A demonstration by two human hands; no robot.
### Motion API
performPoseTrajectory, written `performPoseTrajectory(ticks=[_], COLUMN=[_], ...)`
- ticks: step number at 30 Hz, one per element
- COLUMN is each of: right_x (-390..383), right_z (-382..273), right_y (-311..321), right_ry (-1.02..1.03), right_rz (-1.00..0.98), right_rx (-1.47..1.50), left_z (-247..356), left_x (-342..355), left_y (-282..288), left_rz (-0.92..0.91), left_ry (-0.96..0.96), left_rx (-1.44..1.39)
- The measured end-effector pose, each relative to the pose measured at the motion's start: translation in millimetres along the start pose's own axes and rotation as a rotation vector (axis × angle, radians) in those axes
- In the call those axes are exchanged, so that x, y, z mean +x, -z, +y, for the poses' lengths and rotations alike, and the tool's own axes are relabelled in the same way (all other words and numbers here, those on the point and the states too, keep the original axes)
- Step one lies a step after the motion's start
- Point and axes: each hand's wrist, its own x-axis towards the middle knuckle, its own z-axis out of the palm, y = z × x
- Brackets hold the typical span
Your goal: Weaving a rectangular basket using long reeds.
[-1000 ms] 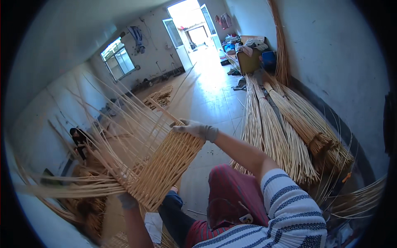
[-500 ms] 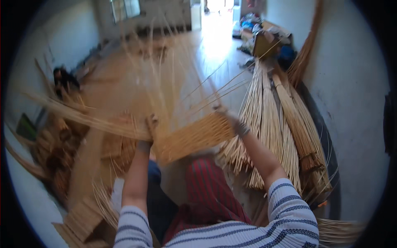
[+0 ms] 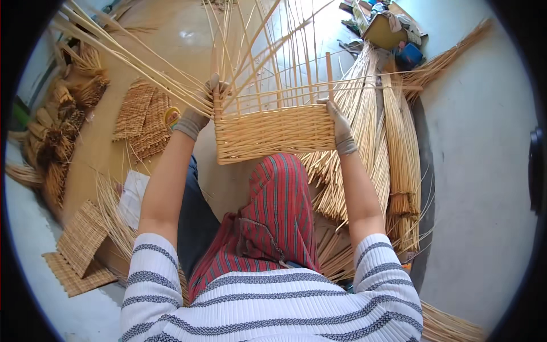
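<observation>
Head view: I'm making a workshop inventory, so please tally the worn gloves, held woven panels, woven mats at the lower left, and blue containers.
Worn gloves: 2
Held woven panel: 1
Woven mats at the lower left: 2
Blue container: 1
Total: 6

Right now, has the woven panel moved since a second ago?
Yes: against the stalk bundles lying at right, the woven panel has moved right; its right end now overlaps them in view, where a gap showed then.

Wickerwork (image 3: 276,134) partly hides the right hand (image 3: 342,126) (its fingers).
</observation>
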Motion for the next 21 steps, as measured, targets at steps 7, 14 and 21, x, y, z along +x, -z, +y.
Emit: performPoseTrajectory(ticks=[7,14,21], right_x=[-13,-10,3], right_z=[6,21,45], right_y=[-29,-64,-60], right_ry=[0.032,0.135,0.125], right_rz=[0.068,-0.069,-0.109], right_rx=[0.05,0.2,0.179], left_z=[-15,24,19], left_x=[-10,-6,2], left_y=[29,61,45], left_rz=[0.002,0.027,0.143], left_ry=[-0.167,-0.327,-0.341], left_rx=[-0.13,-0.007,0.109])
